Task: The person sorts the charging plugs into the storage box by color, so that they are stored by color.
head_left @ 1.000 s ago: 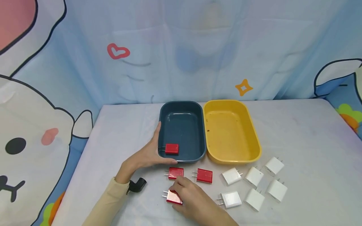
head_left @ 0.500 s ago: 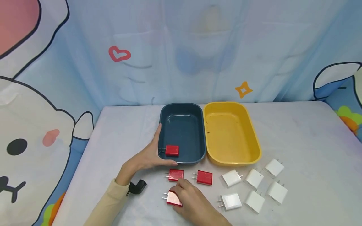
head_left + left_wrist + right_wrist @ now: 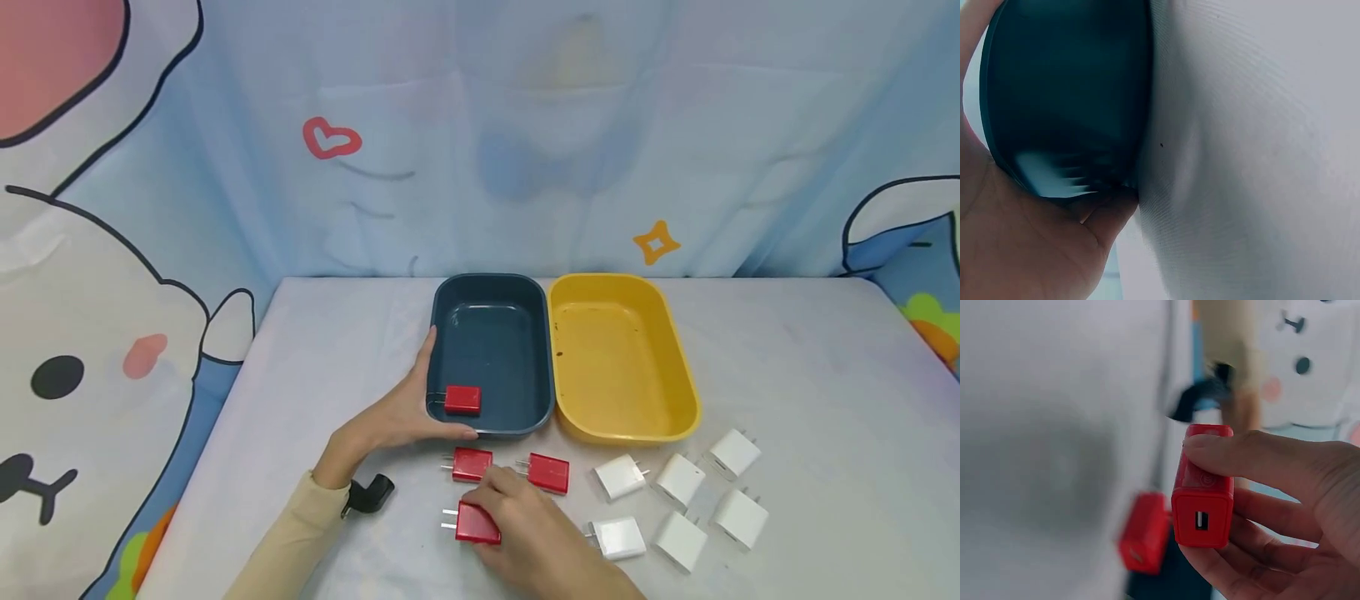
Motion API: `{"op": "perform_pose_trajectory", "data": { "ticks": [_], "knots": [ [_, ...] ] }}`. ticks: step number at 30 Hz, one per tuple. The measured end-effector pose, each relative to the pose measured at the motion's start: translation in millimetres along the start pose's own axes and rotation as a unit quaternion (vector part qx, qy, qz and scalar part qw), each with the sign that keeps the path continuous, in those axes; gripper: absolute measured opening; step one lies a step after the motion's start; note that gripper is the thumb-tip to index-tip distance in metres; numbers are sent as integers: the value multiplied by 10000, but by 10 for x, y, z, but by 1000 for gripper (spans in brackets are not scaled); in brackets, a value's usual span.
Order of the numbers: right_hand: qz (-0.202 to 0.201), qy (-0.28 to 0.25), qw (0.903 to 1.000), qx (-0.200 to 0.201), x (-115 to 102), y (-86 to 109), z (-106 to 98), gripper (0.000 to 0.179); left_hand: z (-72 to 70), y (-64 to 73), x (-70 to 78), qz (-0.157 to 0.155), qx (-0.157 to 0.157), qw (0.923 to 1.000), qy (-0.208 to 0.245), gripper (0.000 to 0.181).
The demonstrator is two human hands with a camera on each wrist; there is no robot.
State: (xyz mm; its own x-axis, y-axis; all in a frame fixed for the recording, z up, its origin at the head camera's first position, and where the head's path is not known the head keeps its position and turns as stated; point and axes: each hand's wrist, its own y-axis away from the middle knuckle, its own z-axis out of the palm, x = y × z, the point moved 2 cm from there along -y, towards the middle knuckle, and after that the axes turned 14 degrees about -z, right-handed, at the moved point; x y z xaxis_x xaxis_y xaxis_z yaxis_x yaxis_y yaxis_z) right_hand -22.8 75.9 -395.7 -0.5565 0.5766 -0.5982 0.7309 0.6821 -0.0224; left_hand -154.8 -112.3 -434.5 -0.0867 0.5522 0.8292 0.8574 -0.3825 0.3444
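Observation:
My right hand [image 3: 536, 533] pinches a red USB wall charger [image 3: 477, 523] between thumb and fingers, its prongs pointing left. The right wrist view shows the USB port end of this charger [image 3: 1202, 515] facing the camera, with the thumb across its top. My left hand [image 3: 405, 412] grips the near-left corner of a dark blue bin [image 3: 491, 342]; the left wrist view has the hand [image 3: 1029, 237] around the bin's wall [image 3: 1072, 94]. One red charger [image 3: 462, 400] lies inside this bin. Two more red chargers, a left one [image 3: 472, 465] and a right one [image 3: 548, 472], lie in front of it.
A yellow bin [image 3: 622, 358] stands right beside the blue one. Several white chargers [image 3: 681, 540] lie on the white tablecloth [image 3: 810, 375] at the front right. A black camera mount [image 3: 371, 493] sticks out from the left wrist. A patterned blue curtain [image 3: 525, 167] hangs behind.
The red charger in my right hand has come up and tilted slightly, showing more of its top face. My left hand keeps its hold on the blue bin. The head view has shifted slightly.

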Motion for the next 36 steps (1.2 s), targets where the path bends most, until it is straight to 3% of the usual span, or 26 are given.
{"op": "perform_pose_trajectory", "data": {
  "ticks": [5, 9, 14, 19, 24, 29, 36],
  "knots": [
    [8, 493, 9963, 711, -75, -123, -493, 53, -11, -12, 4, 155, -92, 9998, 58, 139],
    [-138, 745, 9882, 1329, 5, -333, -797, 51, -25, -25, -13, 366, -222, 9988, 242, 139],
    [-355, 860, 9842, 1508, 171, -686, -1012, 49, -29, -26, -10, 519, -352, 9971, 436, 136],
    [-191, 716, 9902, 1184, 341, -1045, -1018, 47, -30, -21, -5, 307, -279, 9987, 307, 136],
    [124, 495, 9960, 733, 538, -1274, -892, 43, -28, -25, -3, 111, -249, 9993, 238, 137],
    [338, 392, 9976, 456, 681, -1368, -750, 41, -31, -25, -7, 42, -229, 9995, 222, 137],
    [483, 470, 9970, 381, 809, -1400, -627, 42, -34, -29, -25, 67, -188, 9997, 165, 138]
  ]
}}
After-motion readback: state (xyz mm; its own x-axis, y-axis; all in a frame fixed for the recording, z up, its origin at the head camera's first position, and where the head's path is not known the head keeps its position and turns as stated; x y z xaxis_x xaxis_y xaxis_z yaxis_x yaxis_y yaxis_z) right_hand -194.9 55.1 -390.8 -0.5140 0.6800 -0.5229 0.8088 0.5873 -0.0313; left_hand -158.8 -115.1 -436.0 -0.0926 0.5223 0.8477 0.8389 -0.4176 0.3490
